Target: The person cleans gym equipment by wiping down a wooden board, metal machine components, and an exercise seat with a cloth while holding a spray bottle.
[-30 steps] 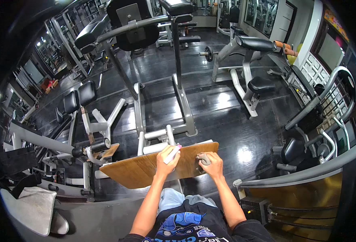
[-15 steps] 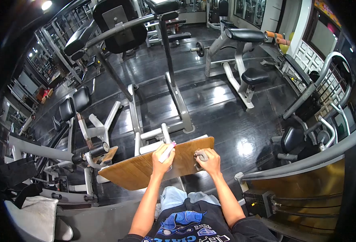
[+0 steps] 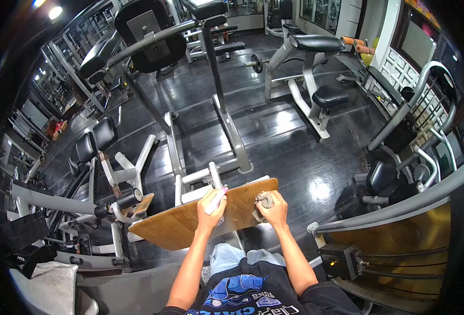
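Observation:
My left hand (image 3: 210, 211) is closed around a white bottle (image 3: 216, 202) with a pink top, held over a brown wooden board (image 3: 179, 223). Bunched in my right hand (image 3: 275, 209) is a grey cloth (image 3: 264, 200), its loose end hanging at the right part of the board. Whether the cloth presses on the board's surface is hard to tell. The board is tilted and attached near grey machine tubing (image 3: 215, 176) in front of me.
A grey frame with black pads (image 3: 153, 39) rises ahead. To its right stands a bench with a black seat (image 3: 330, 96). A weight machine with a gold panel (image 3: 394, 252) is close on my right, and a grey padded arm (image 3: 56, 200) reaches in from the left.
The cloth's loose end hangs lower beside my right hand. My left hand and the bottle have shifted slightly. The view has tilted a little.

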A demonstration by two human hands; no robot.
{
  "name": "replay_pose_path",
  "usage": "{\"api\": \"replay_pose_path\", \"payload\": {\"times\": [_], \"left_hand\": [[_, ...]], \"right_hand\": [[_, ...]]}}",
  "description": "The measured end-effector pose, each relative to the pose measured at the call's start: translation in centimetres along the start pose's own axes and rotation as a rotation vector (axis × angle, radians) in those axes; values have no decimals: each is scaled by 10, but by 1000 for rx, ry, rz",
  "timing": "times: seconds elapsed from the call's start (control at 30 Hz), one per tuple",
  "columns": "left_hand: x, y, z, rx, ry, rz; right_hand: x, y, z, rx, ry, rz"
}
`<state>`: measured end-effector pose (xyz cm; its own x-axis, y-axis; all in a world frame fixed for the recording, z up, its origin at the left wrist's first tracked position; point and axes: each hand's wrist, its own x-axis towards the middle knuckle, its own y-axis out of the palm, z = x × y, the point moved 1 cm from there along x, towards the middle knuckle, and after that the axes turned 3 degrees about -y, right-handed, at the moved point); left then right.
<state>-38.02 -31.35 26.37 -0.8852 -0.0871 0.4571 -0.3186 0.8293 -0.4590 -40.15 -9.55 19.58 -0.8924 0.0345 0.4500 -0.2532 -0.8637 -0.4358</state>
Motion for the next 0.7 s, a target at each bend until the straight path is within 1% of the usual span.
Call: {"api": "replay_pose_path", "payload": {"times": [0.03, 0.1, 0.17, 0.23, 0.3, 0.4, 0.43, 0.5, 0.57, 0.7], "left_hand": [[0, 0, 0, -2, 0, -2], [0, 0, 0, 0, -2, 5], [-1, 0, 1, 9, -23, 12], [-1, -1, 1, 16, -47, 23], [-2, -1, 0, 18, -43, 25], [-1, 1, -2, -28, -51, -6], [-1, 0, -3, -28, -48, -9], [-1, -1, -3, 1, -61, 16], [-2, -1, -1, -1, -62, 13], [-3, 1, 2, -21, -45, -3]], "right_hand": [[5, -3, 5, -1, -2, 1], [14, -8, 16, 42, 99, -32], [22, -9, 22, 43, 65, -72], [26, -9, 28, 30, -68, -179], [18, -1, 17, 27, -72, -193], [2, 7, 2, 143, 39, -265], [1, 6, 0, 144, 35, -265], [3, 0, -3, 157, 190, -201], [12, -4, -3, 143, 194, -190], [30, -15, 20, 188, 152, -191]]}}
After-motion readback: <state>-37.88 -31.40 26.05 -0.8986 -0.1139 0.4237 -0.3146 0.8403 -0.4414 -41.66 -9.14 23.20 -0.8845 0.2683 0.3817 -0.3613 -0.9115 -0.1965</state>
